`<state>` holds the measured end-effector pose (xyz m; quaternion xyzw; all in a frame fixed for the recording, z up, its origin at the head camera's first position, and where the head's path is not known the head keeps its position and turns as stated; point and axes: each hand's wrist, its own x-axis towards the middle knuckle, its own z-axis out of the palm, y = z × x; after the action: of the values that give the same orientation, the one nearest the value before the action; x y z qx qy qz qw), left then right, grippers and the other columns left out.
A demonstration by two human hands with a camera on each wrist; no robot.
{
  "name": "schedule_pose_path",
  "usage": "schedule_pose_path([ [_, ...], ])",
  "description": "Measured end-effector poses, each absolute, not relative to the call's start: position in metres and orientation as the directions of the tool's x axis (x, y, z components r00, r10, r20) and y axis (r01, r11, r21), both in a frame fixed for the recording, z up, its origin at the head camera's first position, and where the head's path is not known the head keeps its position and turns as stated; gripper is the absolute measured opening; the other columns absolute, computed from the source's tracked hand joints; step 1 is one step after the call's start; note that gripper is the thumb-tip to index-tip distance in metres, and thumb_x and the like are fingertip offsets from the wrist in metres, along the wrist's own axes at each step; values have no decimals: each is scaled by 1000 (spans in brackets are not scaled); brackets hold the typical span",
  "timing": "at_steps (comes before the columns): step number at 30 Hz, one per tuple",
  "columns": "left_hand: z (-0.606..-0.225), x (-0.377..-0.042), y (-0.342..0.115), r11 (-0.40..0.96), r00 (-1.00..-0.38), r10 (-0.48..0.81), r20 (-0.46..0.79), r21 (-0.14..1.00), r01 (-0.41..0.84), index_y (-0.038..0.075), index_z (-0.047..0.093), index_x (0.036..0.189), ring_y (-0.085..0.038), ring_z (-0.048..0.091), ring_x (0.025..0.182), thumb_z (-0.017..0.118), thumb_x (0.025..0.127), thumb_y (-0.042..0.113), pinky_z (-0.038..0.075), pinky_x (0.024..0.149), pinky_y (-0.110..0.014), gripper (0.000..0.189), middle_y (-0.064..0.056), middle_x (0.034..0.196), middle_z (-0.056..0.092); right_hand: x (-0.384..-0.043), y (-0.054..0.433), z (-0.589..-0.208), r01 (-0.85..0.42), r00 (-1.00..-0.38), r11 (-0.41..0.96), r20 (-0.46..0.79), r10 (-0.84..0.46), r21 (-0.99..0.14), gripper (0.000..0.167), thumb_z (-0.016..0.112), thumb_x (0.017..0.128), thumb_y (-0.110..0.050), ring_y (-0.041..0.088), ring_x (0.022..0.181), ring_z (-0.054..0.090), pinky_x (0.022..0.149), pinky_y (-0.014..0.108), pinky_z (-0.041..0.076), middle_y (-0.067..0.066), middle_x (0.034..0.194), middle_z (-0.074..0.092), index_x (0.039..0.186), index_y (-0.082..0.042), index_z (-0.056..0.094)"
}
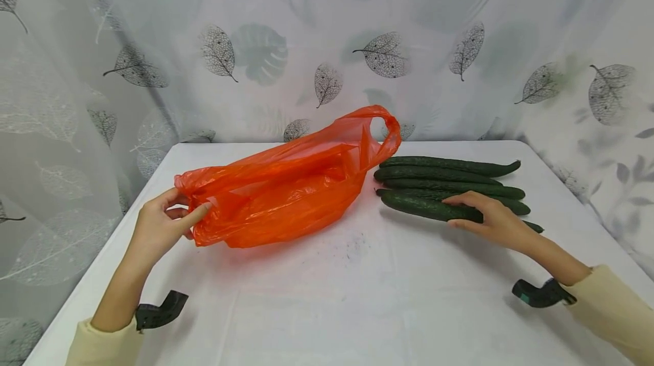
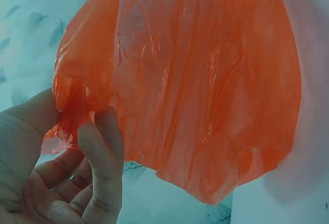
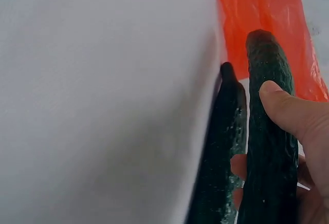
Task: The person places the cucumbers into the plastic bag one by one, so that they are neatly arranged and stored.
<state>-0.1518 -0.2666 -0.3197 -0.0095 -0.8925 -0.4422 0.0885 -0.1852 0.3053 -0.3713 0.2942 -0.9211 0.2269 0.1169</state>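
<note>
My left hand [image 1: 162, 224] pinches one gathered end of an orange plastic bag [image 1: 286, 196], which stretches across to the right with a loop handle at its far end. In the left wrist view the bunched plastic [image 2: 74, 113] sits between thumb and fingers. On the right, my right hand [image 1: 493, 218] grips a dark green cucumber [image 1: 424, 207], the nearest of a row. The right wrist view shows the thumb on top of this cucumber [image 3: 270, 147] and fingertips on its far side, with another cucumber [image 3: 221, 152] beside it.
Several more cucumbers [image 1: 449, 166] lie side by side at the right rear of the white table [image 1: 327, 309], close to the bag's handle end. Behind the table hangs a leaf-patterned curtain [image 1: 327, 31]. Each wrist carries a black strap mount [image 1: 544, 293].
</note>
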Motion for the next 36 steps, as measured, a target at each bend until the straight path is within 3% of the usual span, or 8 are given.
schedule_pose_path([
  [4,-321,-152,-266,612,-985,-56,165,785,97,-3,54,128,2,62,67,69,92,28,55,53,-26,51,-20,110,59,-186,305,-362,-612,-786,706,374,-493,-356,48,81,77,-10,8,108,57,88,9,40,2,114,66,122,-12,65],
  [9,-320,-151,-266,619,-985,-46,169,779,105,-3,55,126,3,62,67,69,92,28,55,54,-27,49,-19,108,60,-190,300,-349,-645,-759,675,402,-511,-359,48,81,76,-6,-6,109,50,89,5,37,5,115,66,121,-9,65],
  [23,-319,-154,-266,620,-987,-36,157,778,101,-3,54,129,4,61,70,68,92,31,55,56,-24,52,-20,110,59,-199,283,-324,-686,-725,628,415,-550,-367,49,80,76,-2,-5,109,52,90,6,38,5,116,65,122,-9,65],
  [31,-319,-154,-263,644,-982,-37,184,756,118,-5,56,126,6,58,71,69,91,30,54,59,-19,51,-20,107,60,-205,273,-309,-716,-696,614,411,-589,-332,49,80,77,-4,17,107,58,88,9,40,5,117,65,124,-9,64],
  [36,-319,-153,-262,647,-983,-46,179,755,107,-4,56,126,5,57,72,69,91,32,53,60,-18,51,-20,107,60,-208,266,-300,-717,-696,609,400,-596,-340,48,80,78,-5,10,102,58,82,10,43,4,115,64,123,-8,64],
])
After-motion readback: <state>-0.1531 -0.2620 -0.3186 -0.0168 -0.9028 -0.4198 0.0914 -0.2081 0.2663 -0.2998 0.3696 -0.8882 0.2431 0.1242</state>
